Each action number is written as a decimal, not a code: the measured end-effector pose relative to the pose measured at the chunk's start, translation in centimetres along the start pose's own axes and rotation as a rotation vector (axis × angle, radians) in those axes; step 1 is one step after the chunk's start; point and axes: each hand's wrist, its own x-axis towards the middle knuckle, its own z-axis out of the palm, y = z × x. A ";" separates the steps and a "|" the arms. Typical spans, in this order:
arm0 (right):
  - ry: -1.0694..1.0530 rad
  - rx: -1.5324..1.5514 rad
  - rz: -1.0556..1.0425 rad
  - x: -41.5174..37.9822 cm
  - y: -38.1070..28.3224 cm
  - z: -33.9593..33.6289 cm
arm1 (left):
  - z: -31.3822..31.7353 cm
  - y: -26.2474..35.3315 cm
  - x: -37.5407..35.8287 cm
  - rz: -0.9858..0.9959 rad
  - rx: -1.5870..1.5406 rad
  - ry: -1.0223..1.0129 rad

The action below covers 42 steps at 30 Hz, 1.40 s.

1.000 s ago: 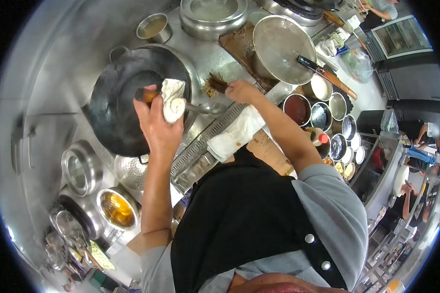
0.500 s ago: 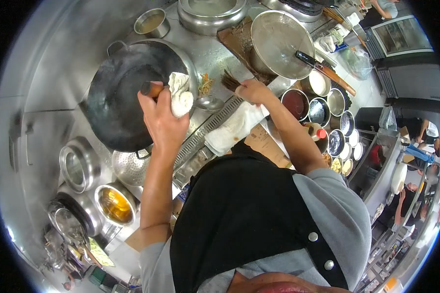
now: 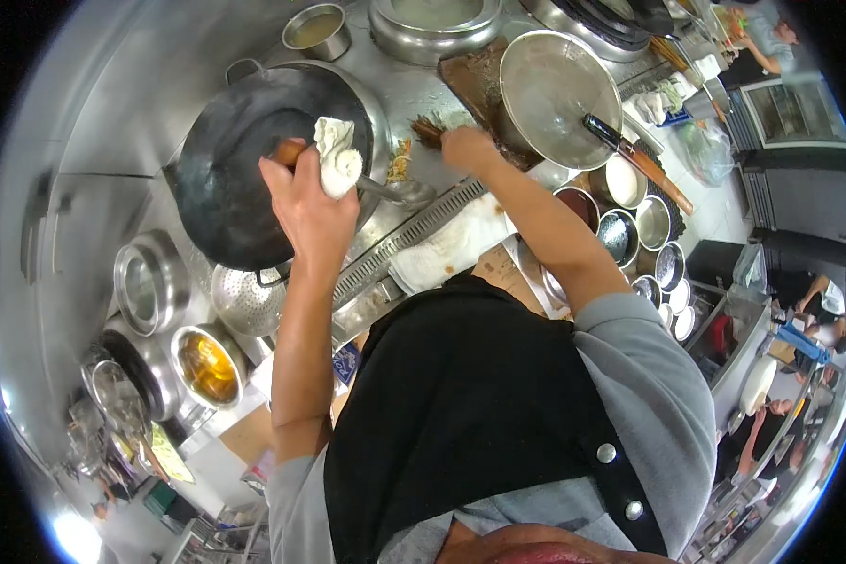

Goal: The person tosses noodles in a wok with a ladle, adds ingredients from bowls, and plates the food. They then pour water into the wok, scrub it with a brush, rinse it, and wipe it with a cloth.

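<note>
Over the right rim of a large dark wok (image 3: 226,179), my left hand (image 3: 312,202) is closed round the wooden handle of a metal ladle (image 3: 410,194). A white cloth (image 3: 336,158) sits bunched at the same hand. The ladle's bowl hangs right of the wok. Farther right, my right hand (image 3: 470,150) is closed round a bristle brush (image 3: 429,132), whose bristles point left near food scraps (image 3: 399,162) on the steel counter. A folded white towel (image 3: 446,246) lies on the counter's front edge.
A large strainer (image 3: 560,94) rests on a pot at the right, beside several seasoning bowls. A small pot (image 3: 316,32) stands behind the wok. At the left are a perforated ladle (image 3: 246,299) and a bowl of yellow oil (image 3: 208,367). Other people are at the far right.
My right hand and the brush have moved up slightly, toward the back of the counter. More of the ladle's shaft shows beside the cloth. The whole view has shifted a little.
</note>
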 end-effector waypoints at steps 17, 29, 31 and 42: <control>-0.085 -0.276 -0.357 -5.2 -5.0 -4.2 | -1.1 0.6 -1.7 -0.090 0.080 0.062; -0.060 -0.387 -0.205 -8.2 -7.2 -3.6 | -2.6 -1.3 -3.1 -0.131 -0.017 0.052; -0.120 -0.337 -0.072 -8.8 -5.2 -5.2 | -3.4 -1.8 -3.5 -0.129 -0.042 0.029; 0.013 -0.191 -0.038 -11.2 -9.1 -2.8 | -3.4 -1.4 -3.7 0.035 -0.029 0.007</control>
